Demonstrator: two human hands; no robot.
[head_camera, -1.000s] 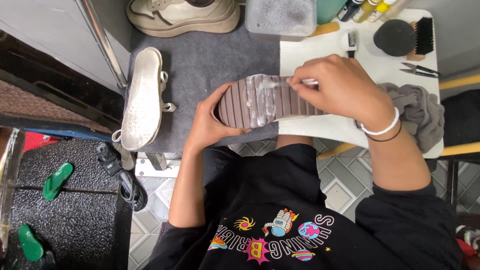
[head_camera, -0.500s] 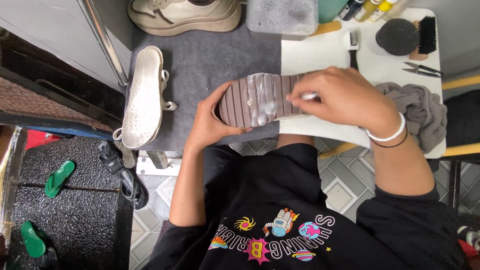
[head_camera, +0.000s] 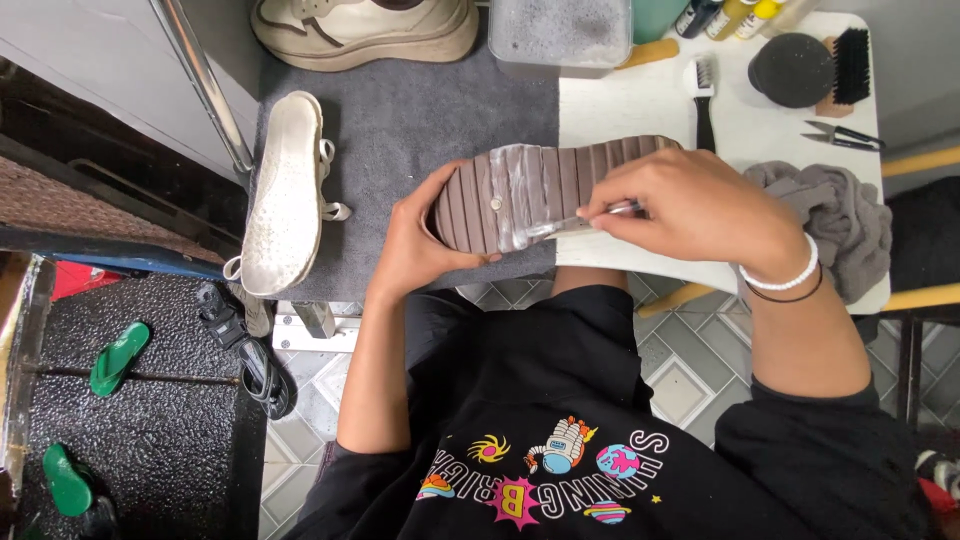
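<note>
Above a grey mat (head_camera: 400, 130), the left hand (head_camera: 420, 240) cupped a light, stiff-looking brown ribbed sole (head_camera: 540, 185) at nine o'clock while the right hand (head_camera: 690, 210) pinched a thin tool (head_camera: 580, 222) against it

Toward the upper left of my view a pale shoe (head_camera: 285, 195) lies sole-up on a grey mat (head_camera: 410, 130), another cream shoe (head_camera: 365, 30) above it. At upper right, a black brush (head_camera: 852, 65), small scissors (head_camera: 845, 135) and a grey rag (head_camera: 835, 215) sit on the white counter (head_camera: 640, 100). Green sandals (head_camera: 118, 357) lie lower left.
</note>
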